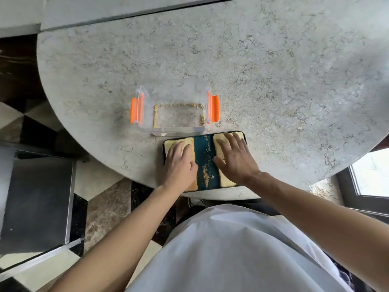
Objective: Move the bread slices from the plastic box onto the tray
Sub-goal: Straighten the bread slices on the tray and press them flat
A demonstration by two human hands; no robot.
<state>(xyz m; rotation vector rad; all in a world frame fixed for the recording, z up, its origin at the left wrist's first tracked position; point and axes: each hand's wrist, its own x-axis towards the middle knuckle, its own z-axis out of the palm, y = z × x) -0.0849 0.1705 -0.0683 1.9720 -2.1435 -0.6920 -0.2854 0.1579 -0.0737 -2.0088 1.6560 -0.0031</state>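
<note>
Bread slices are lying in two columns on the dark teal tray (205, 152), which is sitting at the near edge of the round marble table (252, 81). Left column of bread (168, 144) is running along the tray's left side; right column of bread (226, 180) is running along its right side, with a bare strip of tray between them carrying loose crumbs (205, 175). Left hand (180, 163) is resting palm-down, fingers extended and lying close together, flat on the left column; it is pressing on the bread rather than gripping it. Right hand (235, 157) is likewise lying flat on the right column, fingers spread wide, thumb reaching toward the bare strip. Both forearms are extending forward from the body, converging on the tray. Clear plastic box (174, 111) with orange latches (215, 108) is standing just beyond the tray, near its far left corner, holding only crumbs along its floor edges.
</note>
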